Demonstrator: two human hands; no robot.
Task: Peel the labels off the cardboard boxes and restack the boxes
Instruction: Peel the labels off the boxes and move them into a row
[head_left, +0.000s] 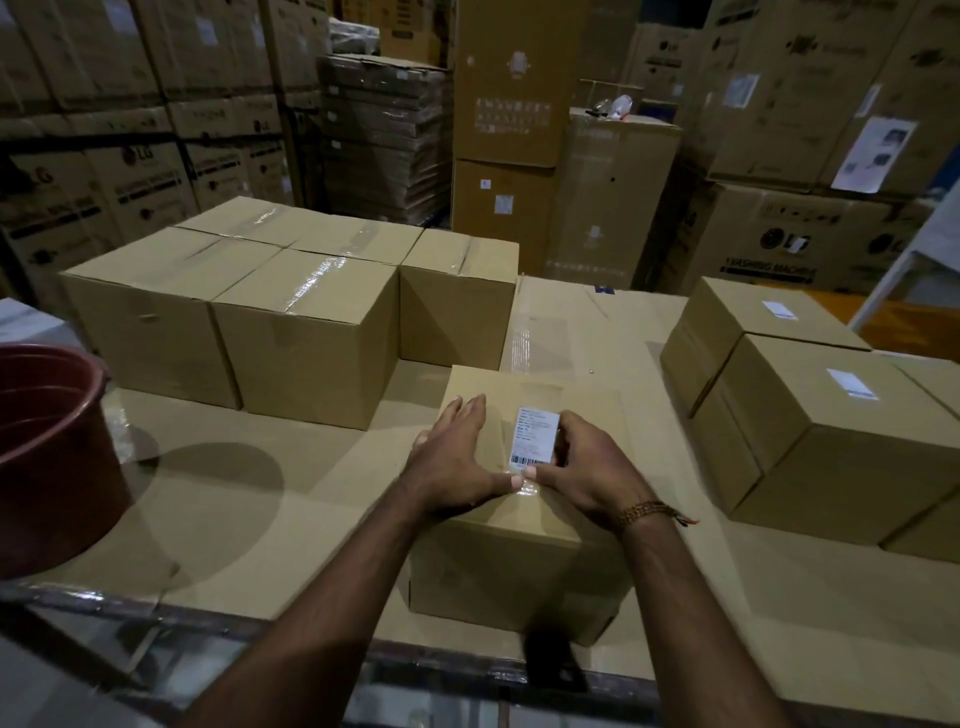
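A small cardboard box (519, 561) stands at the near edge of the cardboard-covered table (249, 519). A white barcode label (535, 439) is stuck on its top. My left hand (457, 457) lies flat on the box top, left of the label, fingers spread. My right hand (582, 467) curls around the label's right edge, thumb at its lower corner. Whether the label has lifted I cannot tell. Several unlabelled boxes (306, 332) stand grouped at the back left. To the right are boxes with white labels (852, 384) on top, one box (831, 441) nearer and one box (748, 322) behind.
A dark red bucket (47, 457) stands at the table's left edge. Tall stacks of large appliance cartons (514, 119) wall the back and both sides. A metal rail (208, 618) runs along the table's front edge.
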